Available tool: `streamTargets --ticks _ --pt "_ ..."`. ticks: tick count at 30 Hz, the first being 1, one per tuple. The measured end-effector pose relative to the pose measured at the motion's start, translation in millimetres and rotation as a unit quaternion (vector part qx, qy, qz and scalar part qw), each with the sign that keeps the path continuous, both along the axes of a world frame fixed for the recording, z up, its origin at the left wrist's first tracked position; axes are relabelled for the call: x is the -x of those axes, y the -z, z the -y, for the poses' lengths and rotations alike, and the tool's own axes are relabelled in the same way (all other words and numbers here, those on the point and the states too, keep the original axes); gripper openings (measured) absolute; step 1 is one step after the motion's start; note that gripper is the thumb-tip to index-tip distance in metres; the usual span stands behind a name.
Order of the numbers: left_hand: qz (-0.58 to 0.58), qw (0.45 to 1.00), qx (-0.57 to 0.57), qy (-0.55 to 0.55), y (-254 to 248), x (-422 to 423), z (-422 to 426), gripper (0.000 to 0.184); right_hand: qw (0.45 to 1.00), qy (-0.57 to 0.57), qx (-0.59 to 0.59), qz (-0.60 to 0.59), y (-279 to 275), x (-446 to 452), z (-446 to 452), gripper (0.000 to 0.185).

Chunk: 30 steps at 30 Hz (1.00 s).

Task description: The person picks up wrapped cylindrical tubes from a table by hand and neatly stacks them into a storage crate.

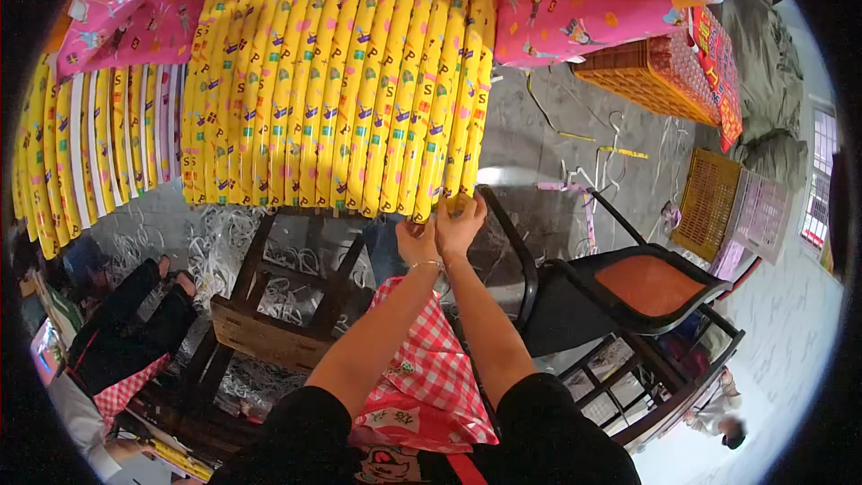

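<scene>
A row of yellow printed rolls (314,99) lies side by side in front of me, their near ends in an uneven line. At the near right end, both hands meet close together. My right hand (460,226) has its fingers bent in at the end of one roll and appears to pinch it. Just left of it, my left hand (417,242) is closed, its fingertips by the neighbouring roll end. What it holds, if anything, is hidden. A red-and-white checked apron (426,350) hangs below my wrists.
Pink printed sheeting (575,9) flanks the rolls. More rolls (99,144) lie left. A wooden chair (269,332) and a black chair (575,301) stand nearby. Orange (620,81) and yellow (708,202) crates are right. White strips (224,251) litter the floor. A person (135,332) sits left.
</scene>
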<state>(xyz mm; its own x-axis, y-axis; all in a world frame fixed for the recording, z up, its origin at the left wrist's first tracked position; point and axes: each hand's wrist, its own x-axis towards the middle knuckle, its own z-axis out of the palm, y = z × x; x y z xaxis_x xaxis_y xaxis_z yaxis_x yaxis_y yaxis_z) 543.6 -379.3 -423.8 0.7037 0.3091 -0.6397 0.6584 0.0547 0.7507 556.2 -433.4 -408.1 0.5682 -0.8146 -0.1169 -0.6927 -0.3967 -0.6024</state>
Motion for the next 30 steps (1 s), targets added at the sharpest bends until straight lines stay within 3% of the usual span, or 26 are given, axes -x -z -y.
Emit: streamTargets --ticks 4,6,10,13,15,19,21,22,24,28,30 --pt "0.013 0.997 0.075 0.014 -2 -12 -13 0.034 0.999 -0.012 -0.013 0.042 7 4 0 0.043" --pt "-0.024 0.985 0.171 0.012 -1 -13 -16 0.033 0.999 -0.008 -0.028 0.013 8 4 1 0.042" --pt "-0.023 0.992 0.112 0.047 3 -11 -23 0.035 0.996 0.028 -0.086 -0.011 3 7 5 0.039" --pt "-0.077 0.979 0.163 0.093 -1 -16 -27 0.038 0.998 0.024 -0.05 -0.013 6 15 10 0.033" --pt "-0.115 0.979 0.146 0.081 -7 -17 -26 0.04 0.992 -0.075 0.105 -0.005 5 20 16 0.025" --pt "-0.154 0.962 0.212 0.08 -1 -21 -25 0.04 0.99 -0.107 0.084 0.047 8 26 20 0.018" --pt "-0.17 0.957 0.225 0.064 -1 -22 -22 0.029 0.973 -0.111 -0.129 0.158 17 29 21 0.014" --pt "-0.171 0.957 0.224 0.065 -1 -22 -21 0.029 0.973 -0.111 -0.129 0.158 23 31 21 0.014" --pt "-0.198 0.946 0.258 -0.001 -2 -20 -19 0.036 0.9 0.062 -0.401 0.159 25 31 15 0.007" --pt "-0.214 0.938 0.272 -0.033 5 -21 -12 0.033 0.866 0.116 -0.457 0.167 20 24 11 0.008" --pt "-0.162 0.923 0.337 -0.092 2 -24 -4 0.03 0.833 0.164 -0.465 0.25 25 24 6 0.011"
